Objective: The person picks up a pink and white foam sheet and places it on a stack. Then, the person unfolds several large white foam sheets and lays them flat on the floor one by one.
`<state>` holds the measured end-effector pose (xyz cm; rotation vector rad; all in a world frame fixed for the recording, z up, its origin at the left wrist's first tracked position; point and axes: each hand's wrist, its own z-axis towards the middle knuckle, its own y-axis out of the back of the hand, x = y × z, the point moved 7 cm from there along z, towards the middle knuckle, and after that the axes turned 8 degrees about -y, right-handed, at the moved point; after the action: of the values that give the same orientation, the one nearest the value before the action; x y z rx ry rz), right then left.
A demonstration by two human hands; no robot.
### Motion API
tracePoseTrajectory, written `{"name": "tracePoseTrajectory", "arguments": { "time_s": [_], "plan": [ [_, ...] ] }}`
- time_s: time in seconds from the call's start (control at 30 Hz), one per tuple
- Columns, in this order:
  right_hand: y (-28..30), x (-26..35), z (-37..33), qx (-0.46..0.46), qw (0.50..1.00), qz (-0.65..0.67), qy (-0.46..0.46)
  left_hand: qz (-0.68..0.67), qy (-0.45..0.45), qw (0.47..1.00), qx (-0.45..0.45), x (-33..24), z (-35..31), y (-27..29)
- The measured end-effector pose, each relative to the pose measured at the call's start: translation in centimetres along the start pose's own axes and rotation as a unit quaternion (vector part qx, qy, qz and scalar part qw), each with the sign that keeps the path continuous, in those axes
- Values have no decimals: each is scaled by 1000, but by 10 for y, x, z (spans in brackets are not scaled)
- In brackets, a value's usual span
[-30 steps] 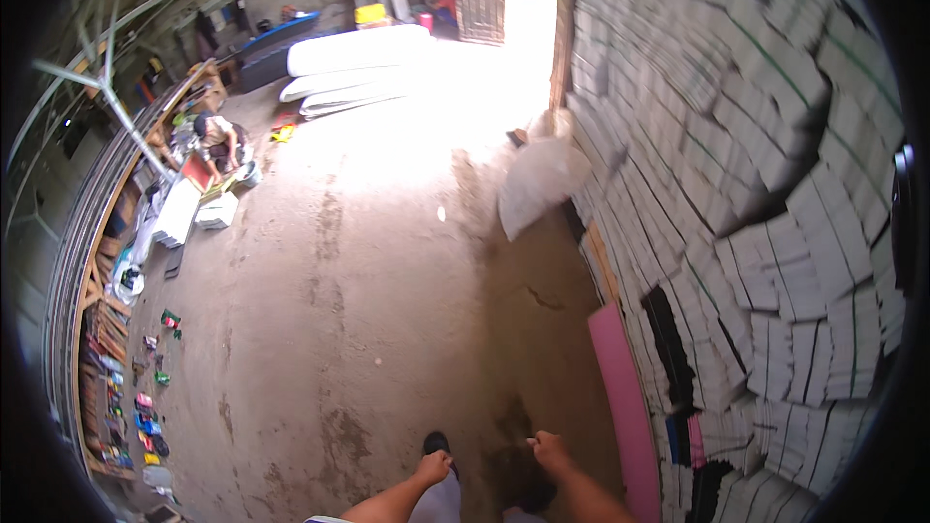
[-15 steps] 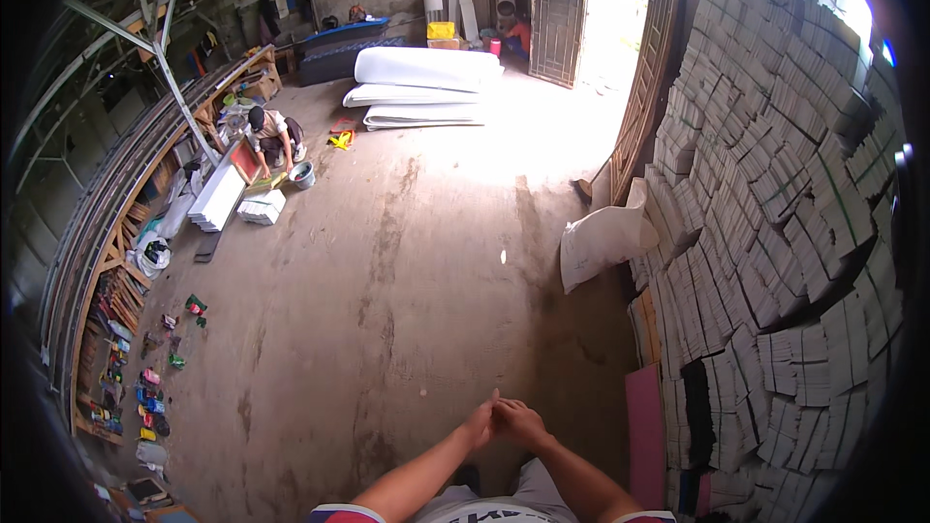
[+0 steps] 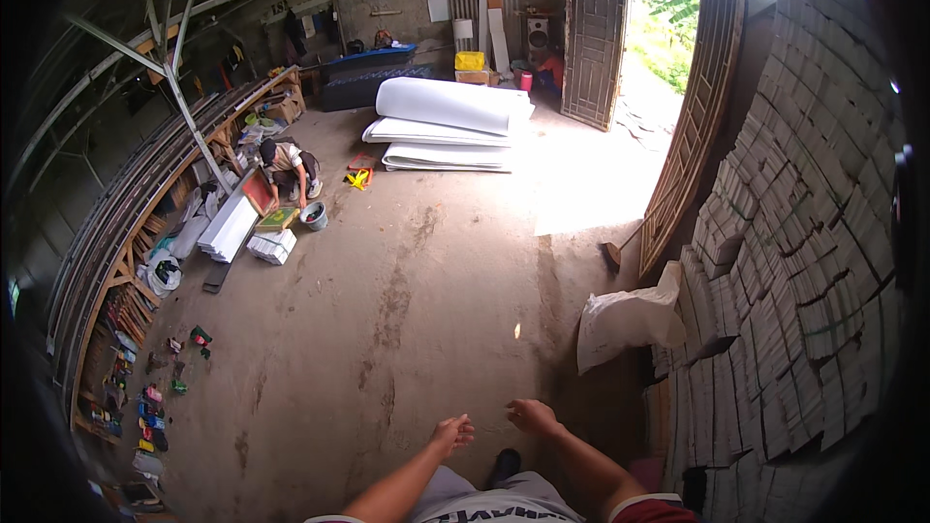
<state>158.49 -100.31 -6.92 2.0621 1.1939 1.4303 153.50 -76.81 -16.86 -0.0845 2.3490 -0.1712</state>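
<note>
Low in the head view, my left hand [image 3: 452, 434] is held in front of my body, palm turned inward. Its fingers are loosely bent and a little apart, with nothing in them. Across a small gap, my right hand [image 3: 534, 416] hangs over the floor with its fingers relaxed and slightly curled, and it too looks empty. The hands do not touch each other or any object. Beneath them lies the bare concrete floor [image 3: 465, 349], and one dark shoe [image 3: 505, 466] shows below.
Tall stacks of pale bundled sheets [image 3: 785, 300] line the right, beside a white sack [image 3: 630, 322] and a broom [image 3: 611, 256]. White rolled sheets [image 3: 450, 107] lie farther off. At left, a person [image 3: 286, 169] crouches by a bucket [image 3: 313, 217]; small containers [image 3: 151, 416] stand nearer.
My hands have come apart from being joined; the left moved left, the right slightly right. The view has tilted up and shifted, showing more of the doorway.
</note>
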Motion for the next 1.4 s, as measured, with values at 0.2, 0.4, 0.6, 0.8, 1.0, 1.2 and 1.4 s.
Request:
{"name": "tracePoseTrajectory", "arguments": {
  "time_s": [0.2, 0.4, 0.6, 0.8, 1.0, 1.2, 1.4],
  "plan": [
    [78, 28, 124, 32, 999, 13, 15, -1, -13, 1000, -19, -84, 57, 2],
    [156, 7, 274, 1, 1000, -26, -9, -11, 19, 999, -36, -139, 183, 13],
    [215, -47, 375, -13, 997, 79, -11, 208, -74, 975, 0, -263, 334, -9],
    [285, -97, 451, -76, 973, 184, -114, 298, -176, 938, 23, -416, 428, -68],
    [355, -116, 574, -58, 977, 170, -118, 231, -118, 964, 52, -484, 541, -134],
    [465, -113, 703, -63, 991, 112, -43, 186, -46, 981, 21, -541, 599, -185],
    [547, -114, 805, -55, 989, 112, -79, 178, -28, 984, -11, -608, 672, -196]
  ]
}}
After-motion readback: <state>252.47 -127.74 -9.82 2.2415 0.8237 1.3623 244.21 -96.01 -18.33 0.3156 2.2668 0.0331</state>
